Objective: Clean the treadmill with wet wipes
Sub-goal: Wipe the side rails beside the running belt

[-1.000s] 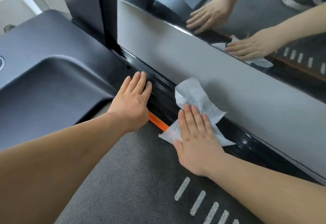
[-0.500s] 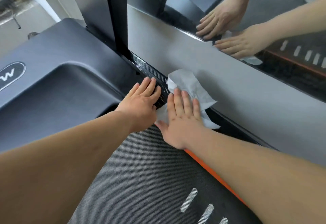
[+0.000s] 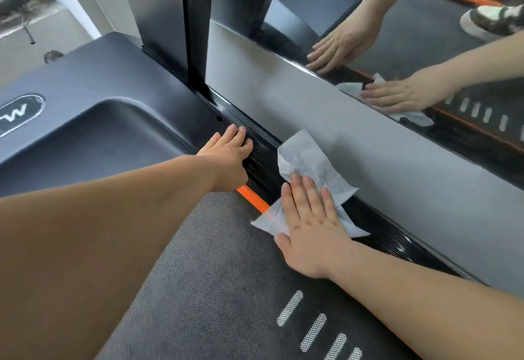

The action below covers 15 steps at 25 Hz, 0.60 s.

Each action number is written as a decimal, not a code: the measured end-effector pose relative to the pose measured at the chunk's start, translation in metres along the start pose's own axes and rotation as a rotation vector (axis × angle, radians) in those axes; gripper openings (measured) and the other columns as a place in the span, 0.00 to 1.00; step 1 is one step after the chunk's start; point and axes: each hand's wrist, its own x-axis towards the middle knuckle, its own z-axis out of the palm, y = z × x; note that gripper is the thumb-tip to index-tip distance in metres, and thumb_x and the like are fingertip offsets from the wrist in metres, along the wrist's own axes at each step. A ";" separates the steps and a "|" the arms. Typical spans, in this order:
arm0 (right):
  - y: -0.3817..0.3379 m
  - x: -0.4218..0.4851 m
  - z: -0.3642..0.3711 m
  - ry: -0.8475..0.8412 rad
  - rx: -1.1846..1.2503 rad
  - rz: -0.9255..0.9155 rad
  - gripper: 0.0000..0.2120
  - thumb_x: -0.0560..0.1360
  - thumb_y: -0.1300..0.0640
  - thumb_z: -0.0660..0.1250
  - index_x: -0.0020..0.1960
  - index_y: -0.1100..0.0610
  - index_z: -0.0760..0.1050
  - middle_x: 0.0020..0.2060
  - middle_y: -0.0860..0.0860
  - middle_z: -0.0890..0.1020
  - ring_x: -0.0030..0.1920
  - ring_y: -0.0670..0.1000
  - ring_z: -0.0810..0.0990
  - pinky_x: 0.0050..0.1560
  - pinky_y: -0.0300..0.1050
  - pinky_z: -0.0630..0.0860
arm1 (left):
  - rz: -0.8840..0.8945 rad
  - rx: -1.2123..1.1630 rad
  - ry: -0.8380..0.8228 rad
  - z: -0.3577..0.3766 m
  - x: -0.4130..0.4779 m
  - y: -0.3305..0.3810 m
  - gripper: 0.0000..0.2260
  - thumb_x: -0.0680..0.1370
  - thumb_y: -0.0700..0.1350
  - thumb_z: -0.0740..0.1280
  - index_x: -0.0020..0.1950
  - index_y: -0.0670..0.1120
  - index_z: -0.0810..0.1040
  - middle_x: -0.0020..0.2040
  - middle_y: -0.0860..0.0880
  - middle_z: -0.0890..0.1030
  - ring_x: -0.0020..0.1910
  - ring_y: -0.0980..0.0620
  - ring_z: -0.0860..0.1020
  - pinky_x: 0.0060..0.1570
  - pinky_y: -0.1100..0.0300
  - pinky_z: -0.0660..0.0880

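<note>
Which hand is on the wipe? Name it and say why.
The right hand: it lies flat, pressing the wipe onto the black rail. The left hand rests on the bare rail, with no wipe under it.

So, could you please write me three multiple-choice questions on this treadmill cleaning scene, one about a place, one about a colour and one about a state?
1. Where does the wet wipe lie?
A. on the black side rail, against the grey panel
B. in a bucket
C. on a chair

2. What colour is the strip between the belt and the rail?
A. green
B. orange
C. blue

3. How is the right hand?
A. a fist, holding nothing
B. lifted clear of the wipe
C. flat, straight fingers pressing the wipe

Answers:
1 A: the wipe drapes over the rail and up the panel.
2 B: orange shows just below the left hand.
3 C: the fingers lie straight on the wipe.
</note>
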 end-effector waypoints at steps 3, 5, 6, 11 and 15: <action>0.014 -0.012 -0.014 0.014 0.060 -0.036 0.43 0.78 0.37 0.56 0.84 0.58 0.45 0.82 0.58 0.39 0.82 0.59 0.40 0.80 0.60 0.44 | -0.010 0.054 0.021 0.001 0.000 0.007 0.37 0.77 0.40 0.57 0.85 0.47 0.46 0.85 0.48 0.39 0.82 0.48 0.33 0.81 0.46 0.38; 0.017 -0.013 -0.027 0.142 0.101 -0.064 0.45 0.75 0.36 0.64 0.83 0.56 0.53 0.82 0.57 0.50 0.80 0.60 0.57 0.76 0.59 0.63 | -0.009 0.060 0.014 0.000 -0.001 0.007 0.37 0.77 0.40 0.58 0.85 0.46 0.47 0.85 0.48 0.40 0.82 0.48 0.34 0.81 0.46 0.39; 0.017 -0.012 -0.030 0.190 0.093 -0.056 0.47 0.72 0.33 0.66 0.83 0.55 0.54 0.81 0.56 0.54 0.78 0.60 0.62 0.73 0.58 0.68 | -0.004 0.059 0.031 0.000 -0.001 0.006 0.36 0.77 0.40 0.58 0.85 0.46 0.48 0.85 0.48 0.41 0.82 0.48 0.35 0.81 0.46 0.39; 0.014 0.001 -0.015 0.117 0.011 0.037 0.55 0.70 0.24 0.46 0.83 0.62 0.47 0.82 0.60 0.46 0.82 0.62 0.46 0.80 0.59 0.46 | -0.068 0.097 0.176 0.023 -0.009 0.019 0.34 0.85 0.60 0.51 0.84 0.45 0.43 0.84 0.44 0.36 0.82 0.45 0.32 0.81 0.45 0.39; 0.001 0.034 -0.004 0.124 0.018 0.066 0.48 0.76 0.28 0.40 0.82 0.64 0.46 0.82 0.62 0.45 0.82 0.61 0.40 0.80 0.63 0.44 | -0.086 0.121 0.131 0.040 -0.006 0.022 0.36 0.84 0.64 0.44 0.83 0.45 0.34 0.81 0.43 0.28 0.79 0.44 0.26 0.79 0.43 0.33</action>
